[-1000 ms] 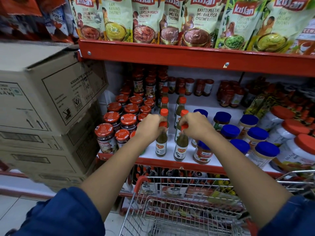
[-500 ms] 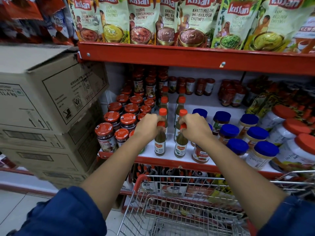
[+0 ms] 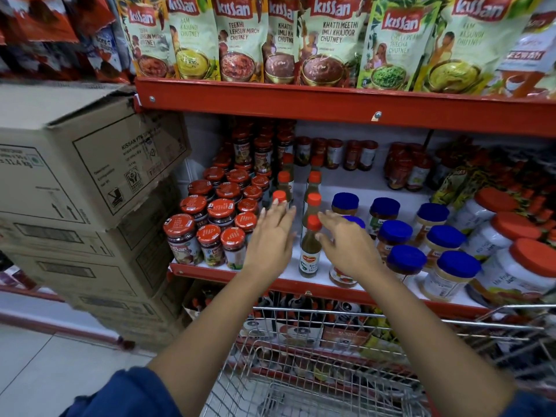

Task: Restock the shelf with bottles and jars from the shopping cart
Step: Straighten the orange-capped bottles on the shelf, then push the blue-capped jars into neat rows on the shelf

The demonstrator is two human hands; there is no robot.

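Bottles [image 3: 310, 245] of green sauce stand upright on the shelf [image 3: 301, 284].

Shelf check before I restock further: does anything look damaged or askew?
On the shelf the bottles and jars stand upright. Beside it, the top cardboard box is tilted, its upper edge torn near the shelf corner.

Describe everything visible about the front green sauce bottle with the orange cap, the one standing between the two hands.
The green sauce bottle is slim and clear, filled with olive-green sauce, topped by an orange screw cap and wearing a Del Monte label with red logo low on its body. It stands upright near the front edge of the white shelf, first in a row of like bottles. The right hand is open beside it, fingers close to the cap; contact is unclear. The left hand is apart from it.
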